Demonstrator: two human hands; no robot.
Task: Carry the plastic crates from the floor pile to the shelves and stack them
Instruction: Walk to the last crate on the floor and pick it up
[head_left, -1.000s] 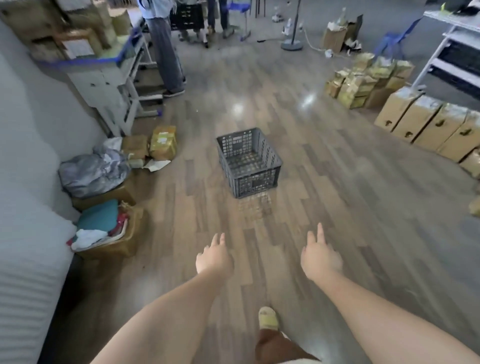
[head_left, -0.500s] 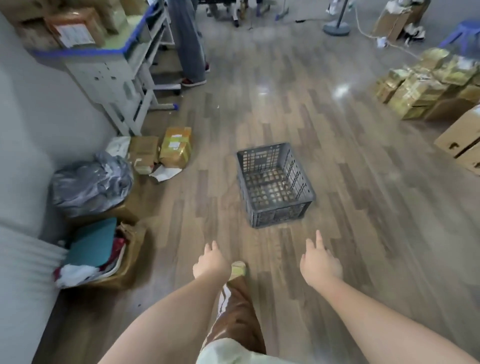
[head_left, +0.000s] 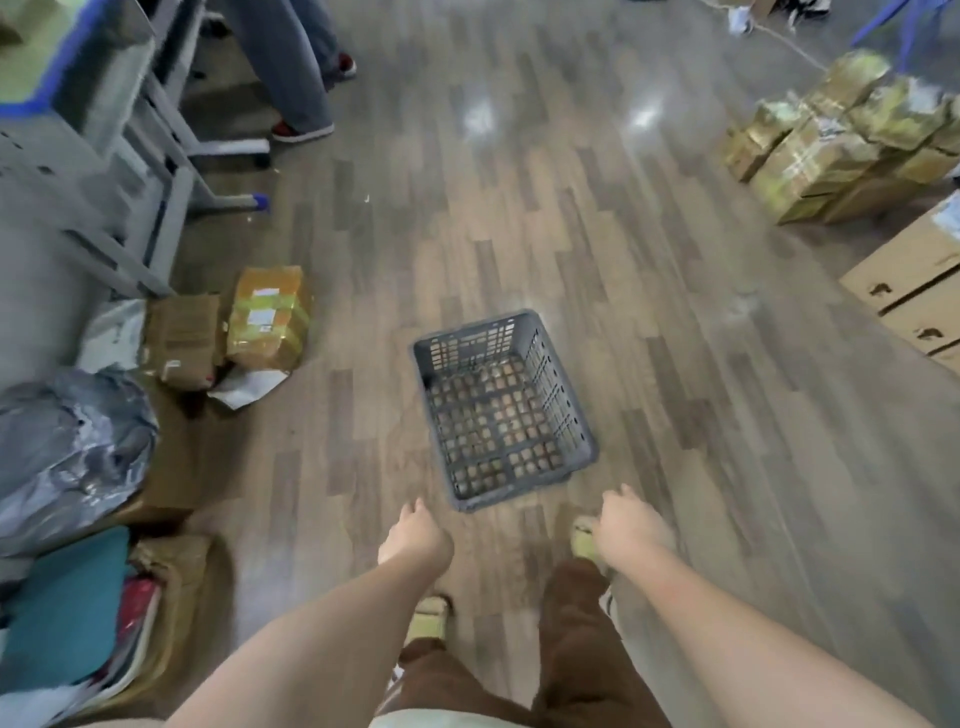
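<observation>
Both hands, left hand (head_left: 415, 540) and right hand (head_left: 631, 527), hang loose and hold nothing just short of the grey crate (head_left: 501, 405) (on the floor); best gripped by opposite rims.

Grey crate on grey-brown plank floor

The crate (head_left: 501, 410) is slate grey with a grid of slots; at 10 o'clock a parcel (head_left: 269, 317) shows yellow-brown tape and white labels; at 2 o'clock, yellowish-tan boxes (head_left: 826, 150); at 8 o'clock, a teal cloth (head_left: 67, 618) beside a silver-grey bag (head_left: 67, 441). Brown trousers (head_left: 576, 649), pale yellow slippers (head_left: 427, 621).
</observation>
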